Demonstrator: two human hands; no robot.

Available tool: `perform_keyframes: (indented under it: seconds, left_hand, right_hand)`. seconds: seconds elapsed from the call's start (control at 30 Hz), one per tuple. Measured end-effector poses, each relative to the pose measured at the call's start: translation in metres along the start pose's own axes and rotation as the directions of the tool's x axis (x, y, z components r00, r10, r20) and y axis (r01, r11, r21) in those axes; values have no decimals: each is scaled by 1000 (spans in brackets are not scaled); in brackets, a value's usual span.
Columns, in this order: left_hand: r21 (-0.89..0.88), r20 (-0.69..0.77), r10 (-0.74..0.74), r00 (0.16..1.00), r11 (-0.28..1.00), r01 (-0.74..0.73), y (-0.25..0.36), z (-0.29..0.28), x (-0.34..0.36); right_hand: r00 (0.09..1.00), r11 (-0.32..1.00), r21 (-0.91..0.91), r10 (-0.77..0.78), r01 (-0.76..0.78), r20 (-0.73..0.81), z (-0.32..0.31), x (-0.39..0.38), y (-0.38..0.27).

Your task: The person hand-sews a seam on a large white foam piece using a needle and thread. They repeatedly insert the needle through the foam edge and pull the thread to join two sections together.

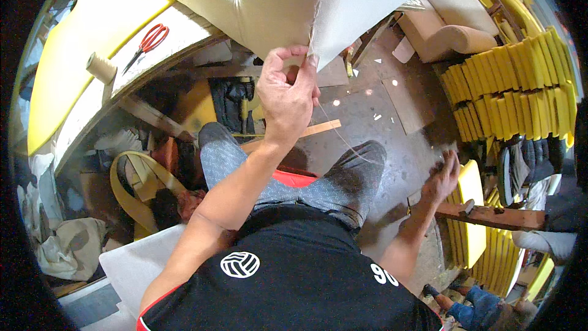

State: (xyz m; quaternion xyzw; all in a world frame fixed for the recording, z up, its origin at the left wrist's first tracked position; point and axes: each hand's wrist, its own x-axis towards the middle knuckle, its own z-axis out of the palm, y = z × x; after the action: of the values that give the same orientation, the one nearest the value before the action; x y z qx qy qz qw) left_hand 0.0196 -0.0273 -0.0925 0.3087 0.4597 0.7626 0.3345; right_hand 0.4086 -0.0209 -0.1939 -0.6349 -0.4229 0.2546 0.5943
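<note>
Cream upholstery fabric (pixel 275 6) covers a large padded piece in front of me, with a stitched seam (pixel 317 9) running down to its near corner. My left hand (pixel 286 95) is closed at that corner, thumb and fingers pinching the fabric's edge by the seam. A thin thread (pixel 338 130) leaves the seam there and slopes down to the right, fading from sight over my right knee. Out to the right, away from the fabric, my right hand (pixel 442 178) has its fingers drawn together and slightly blurred. Whatever it holds is too small to make out.
Left of the fabric, red-handled scissors (pixel 153 38) and a thread spool (pixel 101 68) rest on a white-topped surface (pixel 177 34). Stacked yellow foam pieces (pixel 508 83) stand at the right, near a wooden beam (pixel 490 214). Another person (pixel 481 306) is at the lower right.
</note>
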Motion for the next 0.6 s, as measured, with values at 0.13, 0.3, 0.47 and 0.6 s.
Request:
perform_keyframes:
  seconds: [0.13, 0.3, 0.47, 0.6]
  left_hand:
    - [256, -66, 186, 980, 953, -163, 4, 4, 11]
    - [430, -52, 361, 931, 850, -305, 4, 1, 17]
    - [411, -36, 492, 870, 800, -436, -10, 3, 27]
    - [493, -15, 469, 883, 772, -401, -3, -1, 22]
  right_hand:
    - [939, 941, 262, -271, 212, 214, 110, -37, -107]
    - [590, 672, 537, -727, 509, 351, 191, -73, -176]
    - [441, 511, 456, -859, 728, 258, 237, -72, -186]
    - [334, 396, 336, -915, 855, 227, 241, -75, -185]
